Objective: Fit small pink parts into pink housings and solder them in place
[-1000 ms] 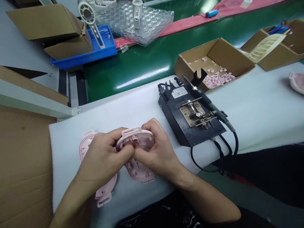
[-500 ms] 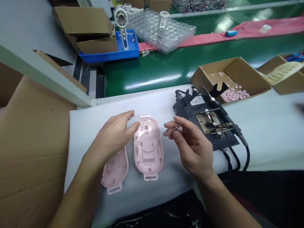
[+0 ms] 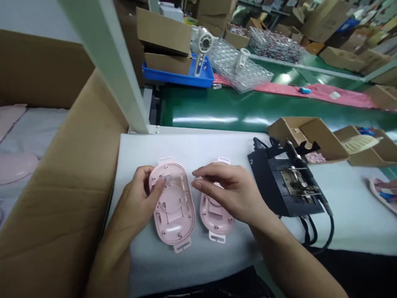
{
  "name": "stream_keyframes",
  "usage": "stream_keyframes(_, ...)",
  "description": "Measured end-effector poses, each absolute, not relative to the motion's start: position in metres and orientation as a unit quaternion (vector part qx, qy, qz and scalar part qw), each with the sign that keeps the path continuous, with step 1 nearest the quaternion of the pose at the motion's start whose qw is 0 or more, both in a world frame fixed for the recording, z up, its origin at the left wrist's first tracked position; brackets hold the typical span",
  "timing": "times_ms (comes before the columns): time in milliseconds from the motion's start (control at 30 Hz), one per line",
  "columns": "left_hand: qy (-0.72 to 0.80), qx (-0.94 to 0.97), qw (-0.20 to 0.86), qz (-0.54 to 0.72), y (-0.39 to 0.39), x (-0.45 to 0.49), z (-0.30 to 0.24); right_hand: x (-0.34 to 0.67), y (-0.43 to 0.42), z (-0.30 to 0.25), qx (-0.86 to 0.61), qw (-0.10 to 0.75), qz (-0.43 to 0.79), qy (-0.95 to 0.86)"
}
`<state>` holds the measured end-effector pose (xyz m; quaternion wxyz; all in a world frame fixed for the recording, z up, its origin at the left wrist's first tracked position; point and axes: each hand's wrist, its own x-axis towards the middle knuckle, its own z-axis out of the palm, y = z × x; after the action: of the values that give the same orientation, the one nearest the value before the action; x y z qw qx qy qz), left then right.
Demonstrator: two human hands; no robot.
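Observation:
Two pink oval plastic shells with slotted tabs at their ends lie side by side on the white work surface. My left hand [image 3: 139,198] grips the left pink shell [image 3: 173,203] by its upper left edge, thumb over the rim and fingers along the outside. Above the right pink shell [image 3: 217,221], my right hand [image 3: 232,190] pinches a small pink plastic part [image 3: 197,179] between thumb and fingertips. That hand and wrist cover much of the right shell. The small part's exact shape is partly hidden by the fingertips.
A black device with a metal clamp and soldering iron [image 3: 294,178] stands to the right, cables trailing. Behind it is a cardboard box [image 3: 328,142] of small pink parts. A green conveyor [image 3: 211,107] runs across the back. A large carton [image 3: 62,178] and a post [image 3: 114,70] flank the left.
My left hand has closed on the left shell's edge. My right hand, still pinching the small pink part, has moved left over the right shell. The camera view has turned and shifted.

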<state>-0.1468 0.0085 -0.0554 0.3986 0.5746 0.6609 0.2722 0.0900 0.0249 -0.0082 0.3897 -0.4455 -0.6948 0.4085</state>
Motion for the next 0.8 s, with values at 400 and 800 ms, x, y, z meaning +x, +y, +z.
stream_keyframes(400,0.521,0.560,0.537,0.356,-0.007,-0.145,-0.045,0.050,0.033,-0.020,-0.392,0.292,0.365,-0.793)
stream_keyframes(800,0.515,0.573,0.510,0.383,-0.005,-0.147,-0.043,0.049,0.032,-0.015,-0.411,0.277,0.418,-0.761)
